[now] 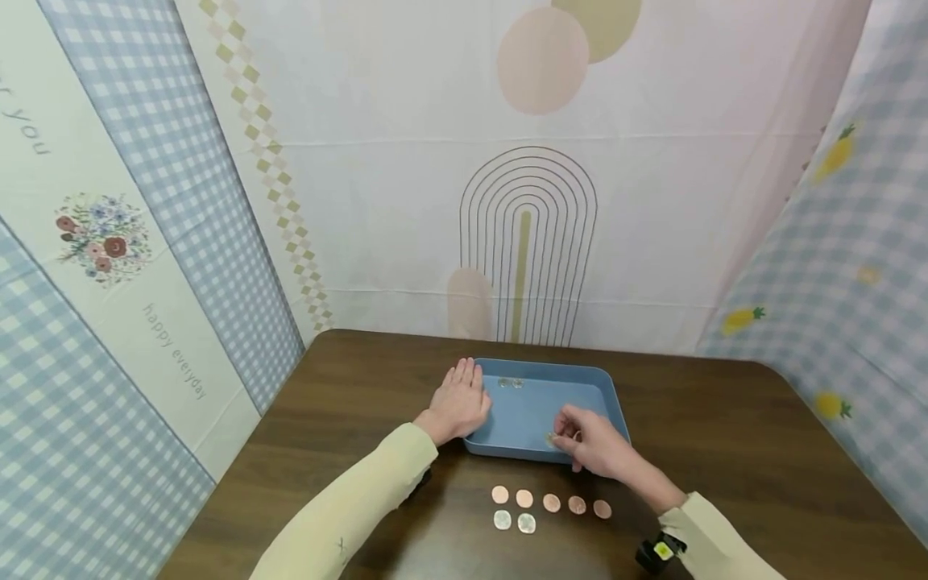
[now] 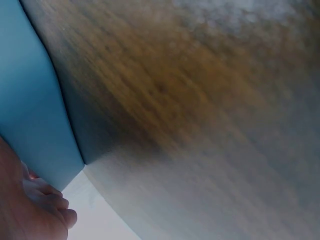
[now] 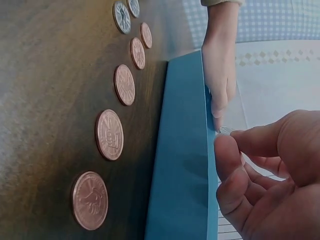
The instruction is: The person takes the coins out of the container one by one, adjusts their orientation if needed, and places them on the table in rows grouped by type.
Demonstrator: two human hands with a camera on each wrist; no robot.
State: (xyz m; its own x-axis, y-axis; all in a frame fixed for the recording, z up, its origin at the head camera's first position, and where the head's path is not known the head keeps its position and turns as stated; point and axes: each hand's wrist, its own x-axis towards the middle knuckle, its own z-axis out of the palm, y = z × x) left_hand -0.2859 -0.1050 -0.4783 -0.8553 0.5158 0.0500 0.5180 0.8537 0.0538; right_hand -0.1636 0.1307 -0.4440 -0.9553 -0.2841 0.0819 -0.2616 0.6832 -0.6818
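My left hand (image 1: 458, 403) rests along the left rim of a shallow blue tray (image 1: 540, 456), fingers stretched forward. In the left wrist view, part of that hand (image 2: 37, 212) lies against the tray's wall (image 2: 37, 105). My right hand (image 1: 590, 441) is above the tray's near right part, pinching a silver coin (image 3: 226, 130) between thumb and forefinger. Inside the tray, near its far left corner, lie two silver coins (image 1: 517, 383). On the table before the tray is a row of several copper coins (image 1: 551, 503), with two silver coins (image 1: 502, 519) below its left end.
The brown wooden table (image 1: 362, 387) extends to both sides of the tray. A patterned cloth (image 1: 384, 225) hangs behind it, and checked cloths (image 1: 210, 153) hang at the sides. A small black device (image 1: 660, 553) is strapped to the right wrist.
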